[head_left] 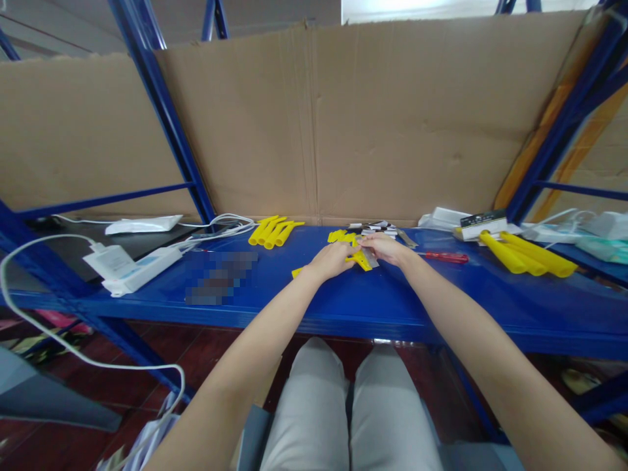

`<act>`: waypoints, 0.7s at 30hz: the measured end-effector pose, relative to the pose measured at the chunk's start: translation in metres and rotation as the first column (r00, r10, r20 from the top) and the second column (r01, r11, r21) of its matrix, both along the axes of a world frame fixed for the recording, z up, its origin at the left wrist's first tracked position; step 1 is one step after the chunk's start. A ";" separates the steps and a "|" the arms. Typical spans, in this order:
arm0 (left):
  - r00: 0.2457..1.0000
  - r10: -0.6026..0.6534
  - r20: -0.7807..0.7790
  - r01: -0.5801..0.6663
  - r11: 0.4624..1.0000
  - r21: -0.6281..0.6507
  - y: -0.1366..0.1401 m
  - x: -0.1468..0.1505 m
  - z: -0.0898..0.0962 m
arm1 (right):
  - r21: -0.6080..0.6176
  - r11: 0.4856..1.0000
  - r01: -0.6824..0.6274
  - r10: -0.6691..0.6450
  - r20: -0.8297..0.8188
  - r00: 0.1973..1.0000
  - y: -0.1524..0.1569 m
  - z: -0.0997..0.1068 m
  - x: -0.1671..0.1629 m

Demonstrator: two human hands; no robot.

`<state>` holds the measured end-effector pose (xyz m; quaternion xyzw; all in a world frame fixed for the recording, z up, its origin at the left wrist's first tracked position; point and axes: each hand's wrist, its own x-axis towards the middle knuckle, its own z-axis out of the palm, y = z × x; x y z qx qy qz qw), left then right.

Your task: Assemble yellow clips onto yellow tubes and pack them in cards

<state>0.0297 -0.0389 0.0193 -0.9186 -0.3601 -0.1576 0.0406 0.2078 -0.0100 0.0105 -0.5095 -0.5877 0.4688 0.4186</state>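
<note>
Over the middle of the blue shelf, my left hand point(334, 260) is closed on a yellow plastic scraper head point(362, 261). My right hand point(384, 247) meets it from the other side, fingers pinched at a flat metal blade point(371, 258) that lies against the yellow part. Fingers hide exactly how blade and plastic touch. Just beyond the hands lie small yellow plastic pieces point(339, 235) and a loose pile of black, white and metal strips point(375, 228). Another bit of yellow plastic point(296, 272) shows beside my left wrist. A red screwdriver point(445, 257) rests to the right of my right hand.
Several yellow tubular handles point(273, 232) lie at the back left; more yellow handles point(527, 256) lie right, beside a small black-and-white box point(483, 224). A white power strip point(142, 269) with cables is on the left. Cardboard point(314, 124) walls the back; blue posts point(169, 118) frame the shelf.
</note>
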 end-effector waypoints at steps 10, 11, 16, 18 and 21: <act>0.999 0.013 -0.043 -0.010 0.997 0.074 0.000 0.000 0.001 | 0.029 0.998 0.050 -0.049 -0.021 0.999 0.001 -0.003 -0.003; 0.998 0.019 -0.057 -0.015 0.997 0.074 0.000 0.000 0.001 | 0.018 0.999 0.038 -0.037 -0.024 0.999 0.002 -0.004 -0.002; 0.993 0.021 -0.118 -0.012 0.997 0.079 -0.001 -0.001 0.001 | -0.015 0.999 -0.039 0.038 -0.076 0.996 0.005 -0.009 0.000; 0.993 0.018 -0.116 -0.009 0.996 0.083 -0.001 -0.001 0.001 | -0.030 0.999 -0.042 0.039 -0.094 0.995 0.002 -0.008 -0.001; 0.994 0.016 -0.105 -0.008 0.997 0.077 -0.001 -0.001 0.001 | -0.049 0.999 -0.021 0.016 -0.089 0.996 -0.002 -0.004 -0.004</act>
